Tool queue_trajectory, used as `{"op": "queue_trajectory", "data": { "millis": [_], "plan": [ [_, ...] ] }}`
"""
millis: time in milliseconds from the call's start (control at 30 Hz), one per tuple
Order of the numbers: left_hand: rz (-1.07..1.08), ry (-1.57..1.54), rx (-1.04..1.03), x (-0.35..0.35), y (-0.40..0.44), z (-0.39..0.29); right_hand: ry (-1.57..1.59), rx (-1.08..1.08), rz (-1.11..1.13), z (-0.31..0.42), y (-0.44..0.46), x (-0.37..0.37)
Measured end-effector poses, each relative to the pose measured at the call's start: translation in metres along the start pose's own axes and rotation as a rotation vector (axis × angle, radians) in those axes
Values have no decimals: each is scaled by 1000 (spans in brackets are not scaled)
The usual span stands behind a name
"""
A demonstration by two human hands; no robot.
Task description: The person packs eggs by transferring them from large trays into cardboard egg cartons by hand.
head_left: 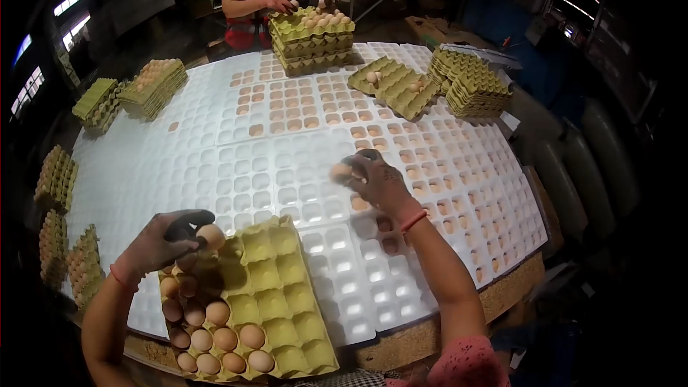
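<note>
Gloved fingers of my left hand [168, 238] pinch an egg [211, 237] just above the upper left of a yellow egg tray [276, 301]. Brown eggs [225, 337] fill the tray's left and lower-left cups, while its right-hand cups are bare. My right hand [376, 180], also gloved, is closed around another egg [342, 173], slightly blurred, over the white foam trays [322, 258]. Several cups near and right of that hand hold eggs.
A co-worker [265, 0] handles eggs at a stack of egg trays [312, 50] across the table. Another tray stack [469, 82] stands back right beside a tilted tray [394, 86]. More stacks [152, 89] line the left side. The table's wooden edge [512, 290] runs along the near right.
</note>
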State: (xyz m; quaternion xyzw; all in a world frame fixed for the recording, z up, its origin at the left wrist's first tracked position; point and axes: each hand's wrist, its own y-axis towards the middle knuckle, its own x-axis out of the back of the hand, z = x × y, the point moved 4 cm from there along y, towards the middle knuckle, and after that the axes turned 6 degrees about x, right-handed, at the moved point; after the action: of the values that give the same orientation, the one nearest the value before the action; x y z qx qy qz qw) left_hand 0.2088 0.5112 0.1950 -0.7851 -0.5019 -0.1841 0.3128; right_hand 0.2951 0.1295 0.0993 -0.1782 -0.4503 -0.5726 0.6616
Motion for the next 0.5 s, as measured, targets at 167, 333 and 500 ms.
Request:
{"op": "queue_trajectory", "data": {
  "millis": [167, 333, 500],
  "plan": [
    [49, -286, 10, -29, 131, -40, -366, -340, 272, -153, 48, -40],
    [-109, -27, -146, -67, 251, -67, -229, -281, 165, -130, 112, -30],
    [-243, 278, -321, -113, 328, -58, -251, -79, -148, -150, 127, -131]
  ]
}}
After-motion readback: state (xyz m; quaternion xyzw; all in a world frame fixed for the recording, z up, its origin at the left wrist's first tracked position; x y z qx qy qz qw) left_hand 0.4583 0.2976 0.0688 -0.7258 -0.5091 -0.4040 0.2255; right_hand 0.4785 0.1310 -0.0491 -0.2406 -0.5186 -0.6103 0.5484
